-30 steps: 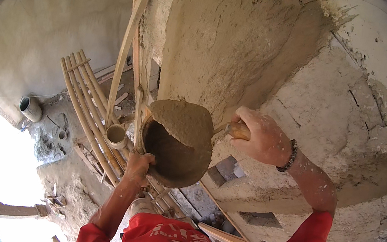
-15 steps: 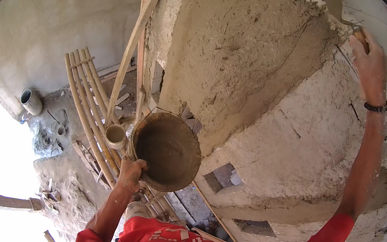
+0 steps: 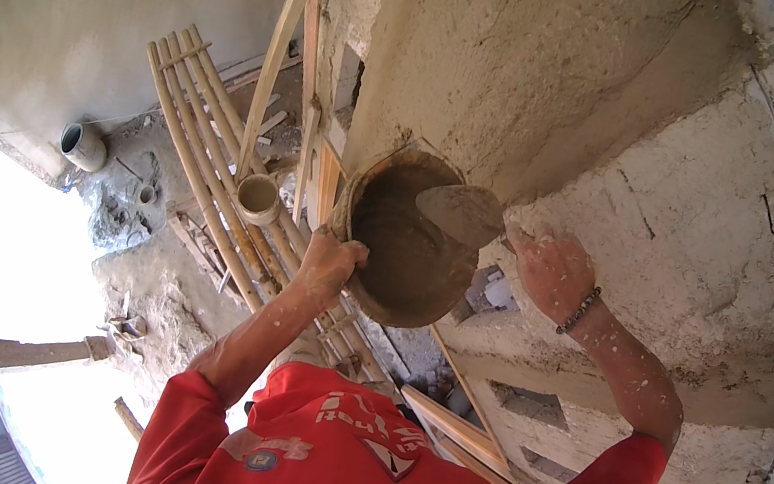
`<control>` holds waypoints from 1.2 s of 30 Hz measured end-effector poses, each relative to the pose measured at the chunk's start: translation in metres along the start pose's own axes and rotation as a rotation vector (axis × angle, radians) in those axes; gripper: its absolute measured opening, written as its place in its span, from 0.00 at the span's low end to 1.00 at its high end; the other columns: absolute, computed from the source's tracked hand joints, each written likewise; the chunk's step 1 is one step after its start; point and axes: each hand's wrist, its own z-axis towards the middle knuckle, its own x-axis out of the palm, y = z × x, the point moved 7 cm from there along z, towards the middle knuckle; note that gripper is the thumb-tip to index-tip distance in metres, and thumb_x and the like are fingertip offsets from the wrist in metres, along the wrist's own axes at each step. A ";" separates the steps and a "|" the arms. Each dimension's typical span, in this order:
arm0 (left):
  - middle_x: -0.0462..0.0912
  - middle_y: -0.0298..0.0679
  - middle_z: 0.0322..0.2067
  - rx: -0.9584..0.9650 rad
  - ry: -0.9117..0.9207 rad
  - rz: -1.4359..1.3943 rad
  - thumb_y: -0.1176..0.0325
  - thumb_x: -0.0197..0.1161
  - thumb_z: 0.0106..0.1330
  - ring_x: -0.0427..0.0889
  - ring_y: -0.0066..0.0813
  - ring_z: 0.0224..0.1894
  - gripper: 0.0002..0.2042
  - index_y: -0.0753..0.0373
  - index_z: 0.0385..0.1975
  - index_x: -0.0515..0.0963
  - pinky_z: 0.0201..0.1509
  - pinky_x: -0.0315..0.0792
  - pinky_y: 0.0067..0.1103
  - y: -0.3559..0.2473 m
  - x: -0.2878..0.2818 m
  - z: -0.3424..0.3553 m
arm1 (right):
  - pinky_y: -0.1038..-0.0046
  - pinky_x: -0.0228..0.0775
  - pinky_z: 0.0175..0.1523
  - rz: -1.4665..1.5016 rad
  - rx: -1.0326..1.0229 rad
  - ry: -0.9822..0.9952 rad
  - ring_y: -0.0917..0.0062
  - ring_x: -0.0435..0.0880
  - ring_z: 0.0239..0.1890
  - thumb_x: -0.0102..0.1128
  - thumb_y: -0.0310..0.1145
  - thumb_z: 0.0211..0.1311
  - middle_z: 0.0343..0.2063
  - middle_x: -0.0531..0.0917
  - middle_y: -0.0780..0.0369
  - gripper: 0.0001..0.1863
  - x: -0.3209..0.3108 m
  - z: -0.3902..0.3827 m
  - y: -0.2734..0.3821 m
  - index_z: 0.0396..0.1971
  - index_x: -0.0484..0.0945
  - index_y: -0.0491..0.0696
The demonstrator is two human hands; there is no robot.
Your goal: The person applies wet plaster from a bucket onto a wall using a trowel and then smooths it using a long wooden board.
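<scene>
My left hand (image 3: 331, 266) grips the rim of a round bucket (image 3: 373, 280) of grey-brown wet mortar, thumb over the edge. Closed round the handle of a trowel (image 3: 460, 215), my right hand (image 3: 554, 274) is just right of the bucket. The trowel's blade lies over the bucket's mouth, above the mortar; whether it touches the mix I cannot tell. Most of the trowel's handle is hidden by my fingers. In front of me rises a wall (image 3: 535, 73), its upper left part coated in darker, damp mortar and its lower right part pale and rough.
Bamboo poles (image 3: 204, 183) tied side by side run below me on the left, with a small pail (image 3: 258, 198) on them. A wooden post (image 3: 280, 53) leans beside the wall. Farther left a larger bucket (image 3: 84, 146) lies tilted near a rubble heap (image 3: 111, 224).
My right hand has brought the trowel down and left from high on the wall to the bucket. The bucket, still in my left hand, sits higher and slightly right in view.
</scene>
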 end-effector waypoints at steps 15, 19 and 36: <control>0.77 0.36 0.18 -0.243 0.008 -0.079 0.78 0.59 0.43 0.76 0.28 0.19 0.08 0.66 0.25 0.78 0.22 0.67 0.23 -0.006 -0.025 0.017 | 0.59 0.72 0.40 0.875 0.145 -0.012 0.57 0.81 0.34 0.61 0.37 0.51 0.30 0.82 0.53 0.18 0.071 0.015 0.054 0.42 0.74 0.47; 0.73 0.34 0.18 -0.083 0.034 0.000 0.78 0.59 0.48 0.71 0.24 0.18 0.05 0.71 0.24 0.76 0.20 0.63 0.22 -0.005 -0.042 0.037 | 0.61 0.72 0.41 0.761 0.107 0.017 0.56 0.81 0.35 0.61 0.37 0.52 0.30 0.82 0.52 0.18 0.048 0.037 0.033 0.42 0.73 0.46; 0.75 0.38 0.23 -0.108 -0.240 -0.235 0.81 0.56 0.45 0.74 0.30 0.21 0.10 0.72 0.31 0.75 0.23 0.69 0.25 -0.018 -0.141 0.045 | 0.78 0.70 0.30 1.001 -0.022 -0.179 0.79 0.80 0.24 0.64 0.31 0.49 0.26 0.80 0.59 0.24 -0.287 0.139 -0.034 0.48 0.74 0.40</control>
